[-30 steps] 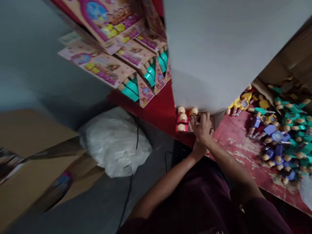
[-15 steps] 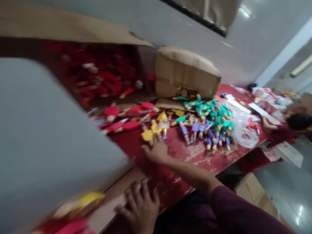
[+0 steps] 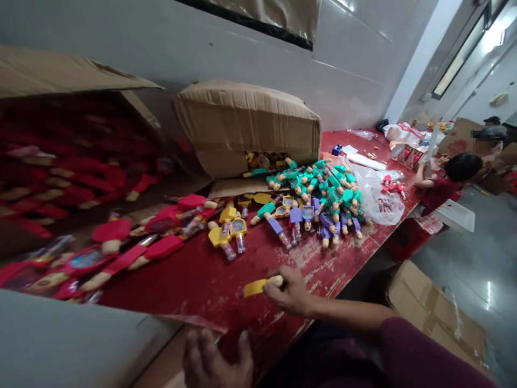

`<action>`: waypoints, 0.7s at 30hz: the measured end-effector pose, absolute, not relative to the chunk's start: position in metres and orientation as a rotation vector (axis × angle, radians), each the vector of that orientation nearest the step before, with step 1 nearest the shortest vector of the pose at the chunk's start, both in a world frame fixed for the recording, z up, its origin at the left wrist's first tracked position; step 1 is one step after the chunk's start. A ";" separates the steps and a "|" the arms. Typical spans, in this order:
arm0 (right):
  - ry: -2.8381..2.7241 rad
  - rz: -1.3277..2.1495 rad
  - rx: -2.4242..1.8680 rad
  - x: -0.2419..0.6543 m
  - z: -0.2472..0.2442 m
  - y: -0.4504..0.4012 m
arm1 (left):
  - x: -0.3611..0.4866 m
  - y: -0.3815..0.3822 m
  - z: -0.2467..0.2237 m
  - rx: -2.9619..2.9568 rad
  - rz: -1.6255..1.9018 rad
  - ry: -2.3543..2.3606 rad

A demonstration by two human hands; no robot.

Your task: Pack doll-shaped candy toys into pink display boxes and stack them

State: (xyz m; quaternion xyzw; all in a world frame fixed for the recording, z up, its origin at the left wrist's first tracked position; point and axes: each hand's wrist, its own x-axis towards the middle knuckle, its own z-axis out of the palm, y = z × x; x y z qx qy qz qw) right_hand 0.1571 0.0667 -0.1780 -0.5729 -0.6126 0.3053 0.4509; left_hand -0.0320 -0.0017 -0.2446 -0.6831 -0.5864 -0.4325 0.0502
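Labels (image 3: 238,225) blur unreadably; one of the hands (image 3: 291,293) holds a yellow toy (image 3: 254,288)

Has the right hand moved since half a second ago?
Yes. Judged against the red table, the right hand has drawn back from the yellow figures toward the near edge, now holding a single yellow figure.

A long, scuffed red table (image 3: 181,288) is set along a pale wall (image 3: 351,64). A dark-edged panel (image 3: 262,15) is seen high on it. Bright light (image 3: 489,293) is reflected in patches off the grey floor (image 3: 498,242).
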 end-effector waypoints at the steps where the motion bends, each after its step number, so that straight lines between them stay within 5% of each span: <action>1: -1.501 0.836 -1.365 0.171 -0.164 0.054 | -0.029 0.006 -0.242 -2.180 -1.323 -1.715; 5: -1.511 1.048 -1.225 0.206 -0.111 0.026 | -0.006 0.013 -0.238 -2.556 -1.424 -1.515; 9: -1.774 1.067 -1.118 0.207 -0.085 0.023 | 0.010 -0.022 -0.224 -2.507 -1.527 -1.849; 21: -2.274 0.868 -0.606 0.054 -0.144 0.065 | -0.045 -0.067 -0.257 -1.690 -0.751 -2.604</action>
